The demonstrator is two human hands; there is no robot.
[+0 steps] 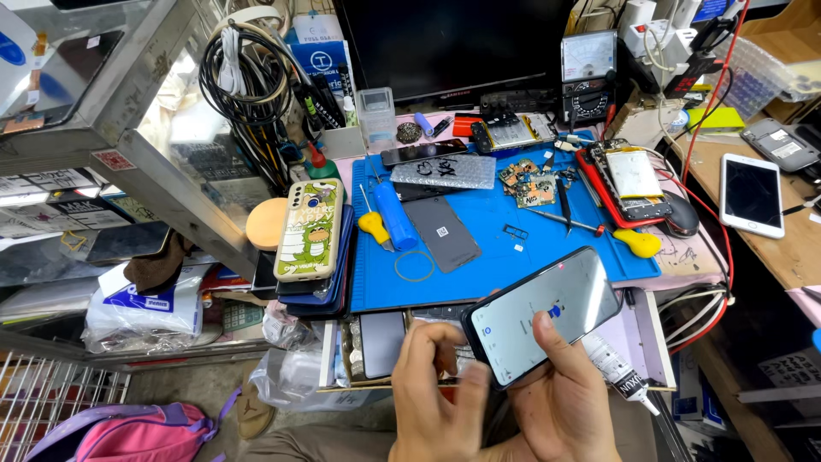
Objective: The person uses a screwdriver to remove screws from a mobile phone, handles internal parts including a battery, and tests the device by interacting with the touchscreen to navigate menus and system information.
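My right hand holds a black smartphone with a lit pale screen, thumb resting on the lower part of the glass. My left hand sits just left of the phone, fingers curled and slightly blurred, touching the phone's lower left edge; I cannot see anything in it. Both hands hover over an open drawer at the front of the workbench. Behind them lies a blue work mat with a grey phone back cover, circuit boards, tweezers and yellow-handled screwdrivers.
A stack of phones topped by a cartoon-printed case stands left of the mat. An opened red-framed phone, a white phone, a multimeter and tangled cables crowd the bench. A glue tube lies right of my hands. A pink backpack sits on the floor.
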